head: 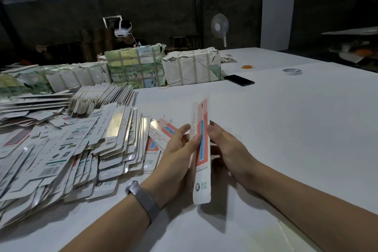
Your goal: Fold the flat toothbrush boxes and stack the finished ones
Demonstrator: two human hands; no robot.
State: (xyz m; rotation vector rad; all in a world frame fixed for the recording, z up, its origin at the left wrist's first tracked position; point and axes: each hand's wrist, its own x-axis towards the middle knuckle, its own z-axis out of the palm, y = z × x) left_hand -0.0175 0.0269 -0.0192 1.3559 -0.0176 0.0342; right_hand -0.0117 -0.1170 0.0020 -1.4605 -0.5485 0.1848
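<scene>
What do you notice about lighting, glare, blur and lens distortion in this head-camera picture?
Head view: the white table is brightly lit while the back wall is dark; the silver foil strip on a flat box glares; both hands, left and right, cast soft shadows below the upright pink-and-white toothbrush box; wide-angle bending curves the table's edges; the far white pedestal fan looks soft.

One view only, head-worn, looking forward and down over the white table. Close on both forearms, far wall beyond
</scene>
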